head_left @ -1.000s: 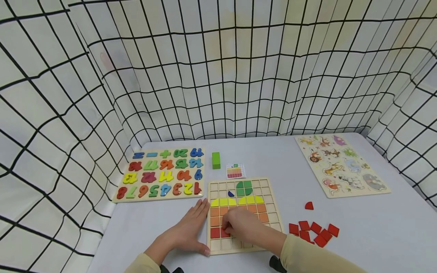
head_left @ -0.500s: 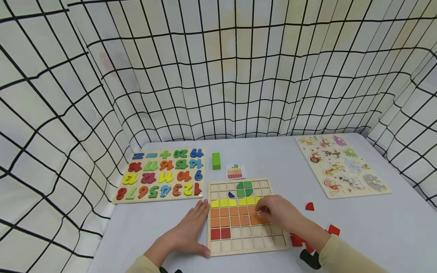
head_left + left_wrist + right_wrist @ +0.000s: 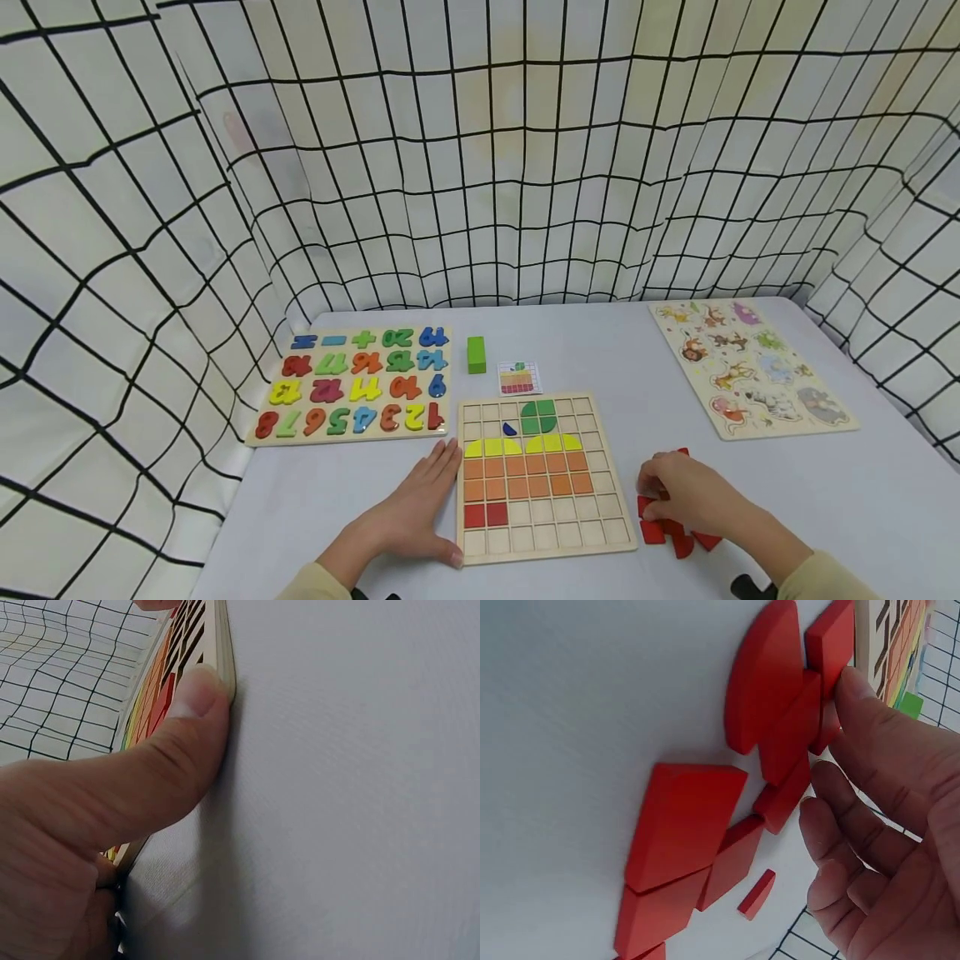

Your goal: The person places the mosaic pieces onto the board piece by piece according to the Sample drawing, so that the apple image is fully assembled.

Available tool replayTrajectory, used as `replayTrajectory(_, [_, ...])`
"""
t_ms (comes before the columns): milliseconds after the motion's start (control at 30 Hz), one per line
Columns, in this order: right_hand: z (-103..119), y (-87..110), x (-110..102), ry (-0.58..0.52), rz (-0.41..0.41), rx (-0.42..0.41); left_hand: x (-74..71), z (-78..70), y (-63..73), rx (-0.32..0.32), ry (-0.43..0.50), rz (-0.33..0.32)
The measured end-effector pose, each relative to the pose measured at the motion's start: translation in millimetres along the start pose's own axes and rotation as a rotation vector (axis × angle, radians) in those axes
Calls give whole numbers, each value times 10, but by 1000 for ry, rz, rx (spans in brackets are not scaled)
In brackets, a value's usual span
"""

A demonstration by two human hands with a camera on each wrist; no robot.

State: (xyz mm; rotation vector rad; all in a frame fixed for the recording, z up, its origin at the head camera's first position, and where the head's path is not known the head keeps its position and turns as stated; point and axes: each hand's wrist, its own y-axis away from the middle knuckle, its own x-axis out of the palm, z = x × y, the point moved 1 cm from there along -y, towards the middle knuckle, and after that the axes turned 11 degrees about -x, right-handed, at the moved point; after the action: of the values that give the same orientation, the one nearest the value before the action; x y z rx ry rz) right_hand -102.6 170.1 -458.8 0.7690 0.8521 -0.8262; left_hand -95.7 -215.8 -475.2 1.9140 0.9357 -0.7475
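The left hand (image 3: 408, 517) lies flat, its fingers straight and thumb spread, touching the near-left edge of the gridded board (image 3: 555, 535); that board sits just right of it and left of the right hand (image 3: 692, 493), which bends over the loose red pieces (image 3: 652, 532), thumb at one; whether it pinches anything, I cannot tell; crowding under those fingertips could, I judge, drag a neighbour along or bring up the curved red piece (image 3: 765, 675) instead of a square; if the left hand eased off, a press could shift the board; counted on it, right of the left hand: two red squares (image 3: 475, 516), twelve orange squares (image 3: 515, 465), six yellow pieces (image 3: 534, 445), four green pieces (image 3: 546, 424), one blue piece (image 3: 509, 429); around the right hand lie about ten loose red ones, overlap preventing certainty; beyond the left hand stand one picture card (image 3: 518, 377) and one green block (image 3: 476, 356).
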Motion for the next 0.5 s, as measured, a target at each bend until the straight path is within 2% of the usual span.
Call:
replayTrajectory(300, [36,78,10,-100,-45,-48,-4,-8,-1,-3,-6,1])
replayTrajectory(500, [211,-39,-72,-124,-122,-117,-8,-10,7,-1,-8,1])
